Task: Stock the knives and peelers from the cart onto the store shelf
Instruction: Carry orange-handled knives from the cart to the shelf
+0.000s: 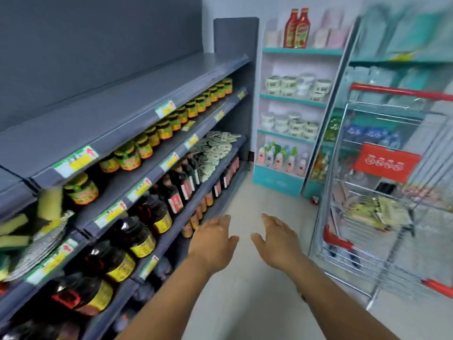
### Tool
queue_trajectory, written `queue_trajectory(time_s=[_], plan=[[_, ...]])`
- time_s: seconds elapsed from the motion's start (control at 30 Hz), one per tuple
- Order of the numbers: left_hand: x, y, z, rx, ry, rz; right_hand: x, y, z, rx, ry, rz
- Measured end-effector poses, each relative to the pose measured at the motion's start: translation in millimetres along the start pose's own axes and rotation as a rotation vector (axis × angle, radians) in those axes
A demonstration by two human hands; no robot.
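shelf (127, 94): grey | cart (382, 253): silver wire, red trim | jars (127, 155): yellow-green labels | bottles (296, 28): red

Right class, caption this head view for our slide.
Both hands, left hand and right hand, empty between grey shelf and cart.

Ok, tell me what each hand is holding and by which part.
Nothing is held. The left hand and right hand are both open over the aisle floor, with no grip on anything; the packets lie in the shopping cart.

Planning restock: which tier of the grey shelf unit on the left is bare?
The top tier of the grey shelf unit: nothing stands on it, while the tiers beneath hold yellow-labelled jars and dark bottles.
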State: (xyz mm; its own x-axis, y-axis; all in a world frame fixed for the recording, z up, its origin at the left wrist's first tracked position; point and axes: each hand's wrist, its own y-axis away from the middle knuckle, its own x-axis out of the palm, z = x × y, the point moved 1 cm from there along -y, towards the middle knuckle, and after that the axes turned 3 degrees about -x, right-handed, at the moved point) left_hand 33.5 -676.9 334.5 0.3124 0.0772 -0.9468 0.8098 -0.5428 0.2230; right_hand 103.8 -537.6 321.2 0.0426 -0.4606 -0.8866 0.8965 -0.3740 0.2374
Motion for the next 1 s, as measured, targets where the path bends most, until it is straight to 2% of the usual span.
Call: queue_trajectory(time_s=[0.37,0.67,0.83,1.0], plan=[[41,-125,-165,0.349,-0.012,0.119,-49,-45,-164,0.389,-0.062,-0.159],[72,-244,-278,0.514,0.044,0.208,-80,-110,-266,0.596,-0.068,-0.227],[120,-286,-322,0.547,0.014,0.321,-65,-138,-334,0.691,-0.127,-0.176],[190,-323,-346,0.387,0.073,0.449,-30,-171,-398,0.714,-0.222,-0.098]])
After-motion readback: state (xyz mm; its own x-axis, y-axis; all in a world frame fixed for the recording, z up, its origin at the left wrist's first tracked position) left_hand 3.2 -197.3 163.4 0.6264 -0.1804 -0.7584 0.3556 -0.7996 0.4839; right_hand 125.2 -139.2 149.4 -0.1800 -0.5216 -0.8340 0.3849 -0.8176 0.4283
